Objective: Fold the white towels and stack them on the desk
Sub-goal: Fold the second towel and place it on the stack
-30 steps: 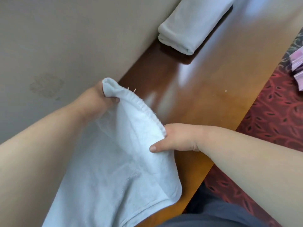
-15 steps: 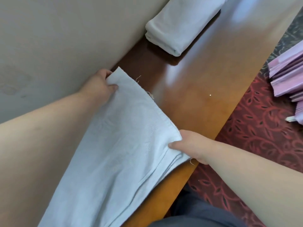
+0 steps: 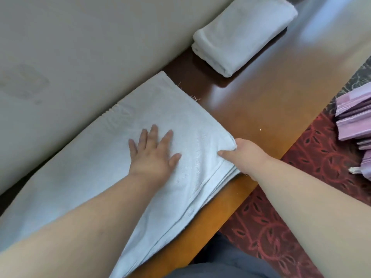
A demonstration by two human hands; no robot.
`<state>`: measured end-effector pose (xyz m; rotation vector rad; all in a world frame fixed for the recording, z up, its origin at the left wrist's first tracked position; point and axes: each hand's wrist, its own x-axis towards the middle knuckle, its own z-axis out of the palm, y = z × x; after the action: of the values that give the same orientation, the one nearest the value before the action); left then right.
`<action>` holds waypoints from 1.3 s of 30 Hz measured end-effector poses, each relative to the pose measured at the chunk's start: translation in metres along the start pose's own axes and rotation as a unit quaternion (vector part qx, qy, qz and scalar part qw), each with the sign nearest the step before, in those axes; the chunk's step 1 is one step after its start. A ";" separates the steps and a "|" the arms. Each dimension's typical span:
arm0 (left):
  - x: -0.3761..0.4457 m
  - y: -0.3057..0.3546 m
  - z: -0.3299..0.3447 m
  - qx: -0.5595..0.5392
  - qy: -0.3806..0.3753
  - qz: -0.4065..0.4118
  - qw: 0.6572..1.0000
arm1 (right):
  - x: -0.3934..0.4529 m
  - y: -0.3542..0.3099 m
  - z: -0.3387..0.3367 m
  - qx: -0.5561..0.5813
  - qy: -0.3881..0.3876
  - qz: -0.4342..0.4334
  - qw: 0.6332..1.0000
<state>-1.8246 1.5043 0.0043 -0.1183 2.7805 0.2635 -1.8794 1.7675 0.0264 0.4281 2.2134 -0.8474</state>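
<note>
A white towel [image 3: 104, 173], folded in layers, lies flat along the wooden desk [image 3: 267, 105] beside the wall. My left hand [image 3: 153, 152] rests palm down on its middle, fingers spread. At the towel's right corner my right hand [image 3: 244, 155] pinches the stacked layers near the desk's front edge. A second white towel [image 3: 243, 35], folded into a thick bundle, sits further back on the desk against the wall.
A beige wall [image 3: 80, 47] runs along the desk's far side. Red patterned carpet [image 3: 313, 157] lies to the right, with a pile of purple packets [image 3: 355, 115] on it. My grey-clad lap [image 3: 220, 265] is at the bottom.
The towel has been laid flat on the desk. My left hand let go of the far corner and came back to press flat on the middle. My right hand stays on the right corner.
</note>
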 end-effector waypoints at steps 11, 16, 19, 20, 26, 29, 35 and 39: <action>-0.033 0.019 -0.021 -0.045 -0.003 0.072 0.996 | -0.026 0.024 -0.017 -0.082 0.128 -0.131 0.980; -0.101 0.058 0.009 -0.011 -0.157 0.051 0.986 | -0.017 0.021 0.001 0.013 0.047 0.009 0.999; -0.109 0.060 0.017 -0.017 -0.136 0.023 0.990 | -0.006 0.013 -0.003 0.008 0.067 0.013 0.998; -0.108 0.059 0.015 -0.026 -0.147 0.015 0.989 | -0.004 0.011 -0.005 0.003 0.060 0.016 0.998; -0.115 0.047 0.003 -0.064 -0.217 -0.052 0.973 | -0.002 0.007 -0.015 0.158 0.025 0.054 0.986; -0.120 0.053 0.006 -0.040 -0.179 -0.053 0.982 | -0.005 0.012 -0.019 0.213 0.033 0.036 0.976; -0.131 0.063 0.005 -0.087 -0.147 -0.037 0.985 | -0.009 0.042 -0.029 0.026 0.075 -0.048 0.996; -0.146 0.062 0.005 -0.102 -0.219 0.020 0.970 | -0.009 0.039 -0.037 -0.065 0.130 -0.062 0.988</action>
<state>-1.6935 1.5729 0.0605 -0.0466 2.3140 0.5192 -1.8715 1.8211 0.0350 0.3564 2.5413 -0.7413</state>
